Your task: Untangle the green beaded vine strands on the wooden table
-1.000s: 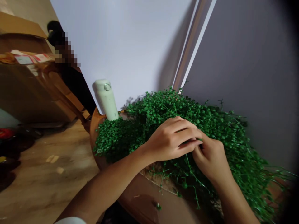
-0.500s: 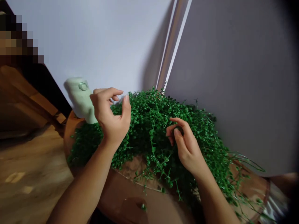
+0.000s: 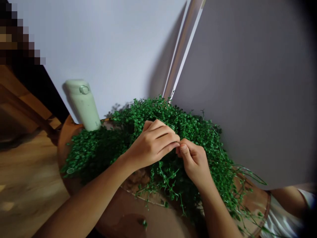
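A heap of trailing green plant (image 3: 210,135) with small leaves spreads across a round brown table (image 3: 119,215). Over the middle of it, my left hand (image 3: 157,143) is closed, its fingers pressed together and pointing right. Their tips meet the fingers of my right hand (image 3: 195,162), which is curled up with the thumb on top. Whatever is pinched between the two hands is hidden by the fingers. Loose stems (image 3: 170,180) hang below them toward the table's near side.
A pale green bottle (image 3: 85,107) stands behind the plant at the left, against a light wall panel (image 3: 104,49). A grey panel (image 3: 247,82) rises on the right. Another person's arm (image 3: 288,200) shows at the right edge. A small green sprig (image 3: 144,223) lies near the front.
My left hand has come down and right from above the plant, its fingers closing, to meet my right hand. My right-hand fingers have curled in. The view has shifted slightly.
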`<state>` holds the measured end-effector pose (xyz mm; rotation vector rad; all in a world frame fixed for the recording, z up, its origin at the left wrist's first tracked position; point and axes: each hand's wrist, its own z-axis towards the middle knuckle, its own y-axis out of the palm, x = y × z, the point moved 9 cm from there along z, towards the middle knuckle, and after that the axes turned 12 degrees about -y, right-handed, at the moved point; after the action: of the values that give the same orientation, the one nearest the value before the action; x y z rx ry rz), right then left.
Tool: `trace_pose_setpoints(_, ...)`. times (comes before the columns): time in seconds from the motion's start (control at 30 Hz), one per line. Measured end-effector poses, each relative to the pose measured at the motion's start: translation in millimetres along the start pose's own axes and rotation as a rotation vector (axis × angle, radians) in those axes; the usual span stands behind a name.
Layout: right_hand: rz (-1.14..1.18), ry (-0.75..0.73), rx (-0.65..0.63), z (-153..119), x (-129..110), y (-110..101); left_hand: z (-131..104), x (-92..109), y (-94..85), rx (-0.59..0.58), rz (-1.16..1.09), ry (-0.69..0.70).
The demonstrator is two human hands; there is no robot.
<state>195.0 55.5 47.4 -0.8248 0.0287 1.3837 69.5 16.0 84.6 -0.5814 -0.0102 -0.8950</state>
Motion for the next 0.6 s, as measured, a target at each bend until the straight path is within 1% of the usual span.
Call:
trace_pose_setpoints(0.13,0.049,-0.031,0.034,2.2,-3.0,-2.8,-0.9,2.0,2.5,-0.036,-0.026,0.048)
trace_pose_setpoints(0.23,0.101,-0.004,0.034,1.6,-1.0,-2.0,-3.3,5.2,4.8,-0.037,-0.021,0.092)
trace_pose_setpoints(0.37,0.16,0.032,-0.003,-0.7,2.1,3.0,-6.5,9.3,0.2,0.035,-0.047,0.136)
trace_pose_setpoints(0.5,0.226,0.042,-0.029,-4.4,4.7,8.0,-3.9,5.2,-3.5,0.057,-0.076,0.101)
trace_pose_setpoints(0.57,0.275,0.083,-0.019,-7.2,8.7,9.0,-0.9,0.2,-10.7,0.099,-0.065,0.071)
trace_pose_setpoints(0.6,0.304,0.113,-0.004,-8.6,11.1,8.7,0.5,-3.0,-17.5,0.146,-0.047,0.056)
